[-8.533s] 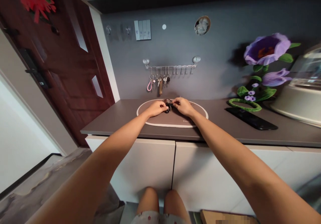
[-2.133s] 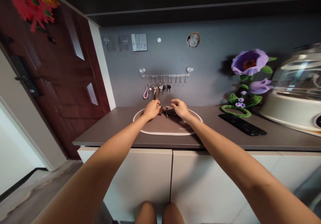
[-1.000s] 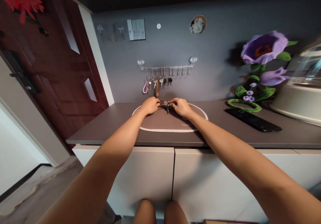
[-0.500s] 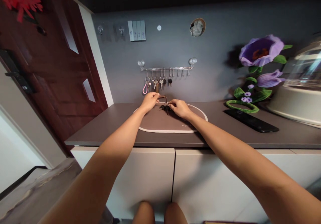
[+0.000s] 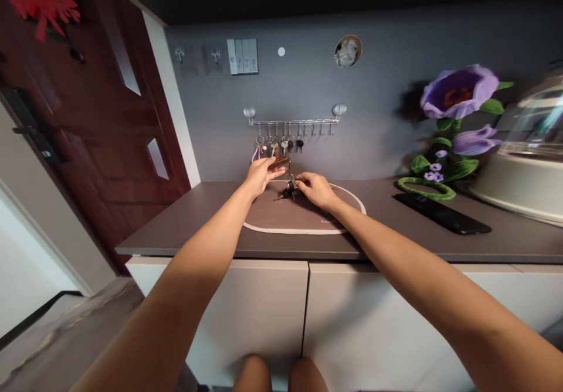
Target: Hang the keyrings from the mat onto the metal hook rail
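My left hand [image 5: 259, 177] pinches a brown strip-shaped key fob [image 5: 280, 162] between thumb and fingers, the other fingers stretched out below it. From the fob's right end a metal key ring [image 5: 289, 177] hangs, carrying a bunch of keys [image 5: 288, 191] with dark heads. Close by on the right, my right hand [image 5: 316, 190] has its thumb and fingertips closed at the ring and keys. Both hands are above a brown oval mat [image 5: 285, 217] with a white border. Behind them, several keys [image 5: 284, 145] hang from a clear hook rail [image 5: 294, 122] on the wall.
On the counter [image 5: 185, 216] at the right lie a black phone-like slab [image 5: 440, 212] and purple fabric flowers [image 5: 460, 93] beside a cream-coloured appliance [image 5: 519, 175]. A dark red door [image 5: 109, 146] stands at the left. Switches [image 5: 242, 57] are on the wall.
The brown fob has been raised and turned, and more of it shows. My left fingers have spread beneath it. The right hand stays at the keys, and the key ring is plainer to see.
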A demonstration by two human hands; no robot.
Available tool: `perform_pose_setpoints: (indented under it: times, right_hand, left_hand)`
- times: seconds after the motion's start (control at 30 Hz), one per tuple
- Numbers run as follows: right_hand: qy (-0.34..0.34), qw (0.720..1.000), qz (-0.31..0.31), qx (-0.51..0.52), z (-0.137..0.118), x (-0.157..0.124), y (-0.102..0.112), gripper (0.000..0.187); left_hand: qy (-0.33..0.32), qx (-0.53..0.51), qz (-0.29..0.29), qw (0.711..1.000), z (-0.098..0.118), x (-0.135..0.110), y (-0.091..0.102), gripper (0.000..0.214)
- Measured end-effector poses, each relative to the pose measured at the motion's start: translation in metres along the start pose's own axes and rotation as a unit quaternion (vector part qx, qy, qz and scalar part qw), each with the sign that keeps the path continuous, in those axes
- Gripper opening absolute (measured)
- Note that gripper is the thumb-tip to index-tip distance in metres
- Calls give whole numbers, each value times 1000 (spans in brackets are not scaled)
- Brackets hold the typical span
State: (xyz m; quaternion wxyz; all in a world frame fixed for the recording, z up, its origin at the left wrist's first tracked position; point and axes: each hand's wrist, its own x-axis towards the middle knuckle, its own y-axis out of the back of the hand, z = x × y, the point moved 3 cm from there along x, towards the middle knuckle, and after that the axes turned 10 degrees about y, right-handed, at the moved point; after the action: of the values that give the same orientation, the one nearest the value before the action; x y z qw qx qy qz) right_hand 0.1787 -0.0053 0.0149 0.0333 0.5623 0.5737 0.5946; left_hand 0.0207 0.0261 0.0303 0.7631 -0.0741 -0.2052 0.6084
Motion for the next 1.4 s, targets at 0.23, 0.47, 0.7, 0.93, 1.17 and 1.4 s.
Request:
perform_pose_setpoints:
  times: [0.23,0.47,0.7,0.93,1.17,1.4]
  right_hand:
    - [30,998,27,56,-6,-1,3,25]
    - [50,995,48,72,-8,-1,4,25]
    - [17,981,135,140,5,3,7,24]
    - [-42,944,203,257,19,7,13,32]
    - [-74,910,272,302,25,5,21,30]
    - [-82,873,297,378,37,7,19,33]
  left_hand:
    - [6,-38,-15,999,2,-2,-2,8]
    - [5,-63,-36,997,1,-1,-3,9]
    - [7,-77,37,996,1,5,6,10]
    - [57,-63,104,991,-6,7,11,8]
    - [115,122,25,985,-28,2,1,9]
    - [50,297,-85,950,-39,-7,-14,21]
